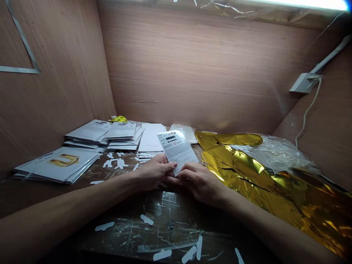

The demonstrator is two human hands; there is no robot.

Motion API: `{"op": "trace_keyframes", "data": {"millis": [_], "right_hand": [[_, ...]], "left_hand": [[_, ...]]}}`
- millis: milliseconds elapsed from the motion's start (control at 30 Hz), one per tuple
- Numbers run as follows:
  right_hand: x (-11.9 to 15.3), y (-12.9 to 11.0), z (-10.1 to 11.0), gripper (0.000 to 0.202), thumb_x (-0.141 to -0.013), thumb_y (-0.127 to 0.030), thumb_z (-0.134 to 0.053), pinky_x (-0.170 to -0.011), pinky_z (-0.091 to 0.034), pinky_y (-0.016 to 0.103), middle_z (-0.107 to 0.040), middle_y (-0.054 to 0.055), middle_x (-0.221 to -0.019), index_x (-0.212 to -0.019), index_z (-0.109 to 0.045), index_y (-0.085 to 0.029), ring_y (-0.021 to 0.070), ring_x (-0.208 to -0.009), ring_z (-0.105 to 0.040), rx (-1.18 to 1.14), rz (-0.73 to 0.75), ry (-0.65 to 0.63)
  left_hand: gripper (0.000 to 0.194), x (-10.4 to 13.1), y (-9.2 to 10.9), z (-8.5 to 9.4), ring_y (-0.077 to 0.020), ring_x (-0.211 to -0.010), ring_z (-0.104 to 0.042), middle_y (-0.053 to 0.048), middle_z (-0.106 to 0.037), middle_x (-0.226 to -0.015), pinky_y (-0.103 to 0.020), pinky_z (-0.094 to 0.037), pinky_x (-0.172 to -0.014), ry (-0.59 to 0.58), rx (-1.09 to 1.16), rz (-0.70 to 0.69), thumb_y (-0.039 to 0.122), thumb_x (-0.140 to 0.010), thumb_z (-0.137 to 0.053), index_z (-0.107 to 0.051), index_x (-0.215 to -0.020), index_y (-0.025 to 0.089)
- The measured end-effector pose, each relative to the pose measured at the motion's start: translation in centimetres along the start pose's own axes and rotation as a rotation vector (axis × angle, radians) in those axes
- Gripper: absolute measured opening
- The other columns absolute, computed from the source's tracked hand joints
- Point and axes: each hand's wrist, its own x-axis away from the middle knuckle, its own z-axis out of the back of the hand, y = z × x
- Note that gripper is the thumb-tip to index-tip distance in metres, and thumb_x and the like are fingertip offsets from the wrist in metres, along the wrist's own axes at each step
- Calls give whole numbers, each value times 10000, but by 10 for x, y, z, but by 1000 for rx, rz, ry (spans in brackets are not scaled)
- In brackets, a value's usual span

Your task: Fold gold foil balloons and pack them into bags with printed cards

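A white printed card in a clear sleeve is tilted above the middle of the table, its text side up. My left hand grips its lower left edge, with the thumb on top. At the lower right corner, the curled fingers of my right hand press on the card. Flat gold foil pieces lie to the right of my right hand. Behind my left hand is a stack of white cards.
Stacks of printed packets and packets with a gold U picture stand at the left. Small white paper cutouts are scattered about the table. Clear plastic bags lie at the back right, by the wooden wall.
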Motion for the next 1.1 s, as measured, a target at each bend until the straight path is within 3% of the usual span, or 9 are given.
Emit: {"op": "trace_keyframes", "data": {"millis": [233,333,433,633,733,867,1000,1100], "right_hand": [[2,1,1,73,-971,-144,-578,-756,-509,289,-652,55,-968,-988,-626,-196,164,-822,-607,-80,-75,31],[1,1,1,96,-989,-182,-584,-771,-520,293,-651,62,-1025,-1063,-641,-206,158,-826,-623,-89,-84,28],[0,1,0,102,-1017,-223,-552,-753,-513,294,-657,66,-991,-1016,-651,-200,165,-831,-623,-62,-35,20],[1,2,-4,155,-1015,-174,-492,-736,-461,316,-665,68,-912,-949,-632,-186,173,-782,-576,103,36,12],[1,2,-7,142,-963,-115,-481,-726,-427,347,-665,74,-872,-930,-606,-174,190,-774,-558,226,86,-43],[2,3,-7,131,-918,-95,-484,-714,-428,362,-650,89,-871,-927,-598,-160,203,-769,-548,257,80,-68],[3,14,4,107,-977,-200,-513,-653,-471,316,-648,65,-865,-906,-591,-182,173,-727,-568,-99,-187,110],[4,39,28,142,-1019,-295,-510,-494,-488,251,-659,31,-806,-965,-586,-187,126,-574,-580,-641,-495,429]], "left_hand": [[206,-2,0,5,-225,-798,-755,-182,-749,-1020,-355,-651,-775,-35,0,-22,94,-925,-606,-697,-1109,73],[214,-1,0,6,-210,-765,-748,-168,-745,-976,-336,-646,-751,-30,-14,-19,97,-927,-607,-693,-1122,80],[197,-2,-2,4,-199,-733,-734,-147,-732,-910,-316,-639,-713,-23,3,-15,86,-915,-614,-699,-1092,75],[55,-3,-7,1,-121,-595,-648,-96,-673,-749,-194,-562,-566,-42,102,7,81,-891,-649,-700,-885,60],[109,-3,-9,2,-151,-616,-674,-105,-666,-717,-252,-604,-625,-10,90,27,100,-886,-668,-674,-784,63],[118,-4,-5,1,-206,-685,-727,-147,-715,-800,-323,-647,-680,43,61,17,53,-923,-574,-692,-910,51],[192,-3,5,2,-260,-827,-766,-217,-737,-987,-373,-667,-759,100,82,24,31,-952,-513,-665,-1069,19],[180,-3,11,3,-298,-919,-764,-261,-714,-1067,-387,-672,-773,171,112,42,29,-964,-505,-630,-1087,-7]]}}
